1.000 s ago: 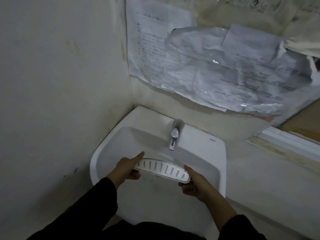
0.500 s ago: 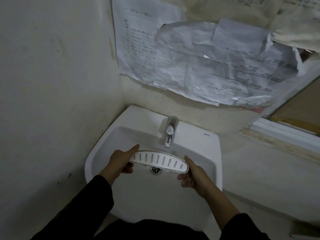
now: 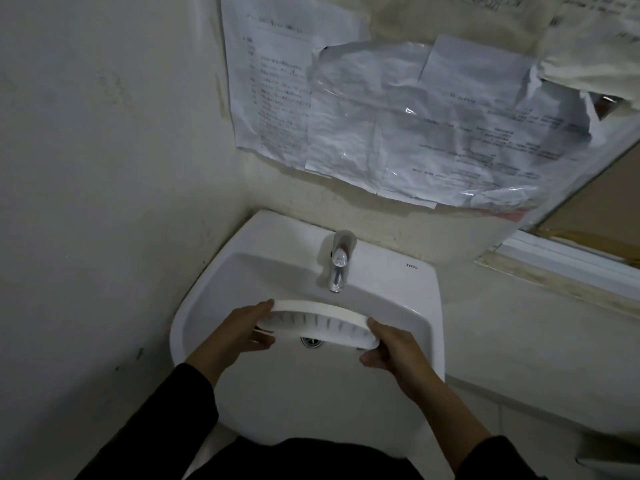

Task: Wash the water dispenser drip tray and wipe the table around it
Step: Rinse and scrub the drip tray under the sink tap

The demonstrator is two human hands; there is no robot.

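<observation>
The white curved drip tray (image 3: pixel 320 320) with its slotted grille hangs over the white sink (image 3: pixel 391 292), just in front of the chrome tap (image 3: pixel 338 263). It is tipped so that its back rim faces up and the slots face me. My left hand (image 3: pixel 242 332) grips its left end and my right hand (image 3: pixel 391 348) grips its right end. The drain (image 3: pixel 311 341) shows just below the tray. No water is visibly running from the tap.
Crumpled printed papers under plastic (image 3: pixel 398 126) hang on the wall above the sink. A bare wall (image 3: pixel 104 202) closes the left side. A window ledge (image 3: pixel 568 268) runs along the right.
The tray has tilted from lying flat, slots up, to standing on edge with its slots toward me. Both hands kept their hold; the view dipped slightly toward the sink.
</observation>
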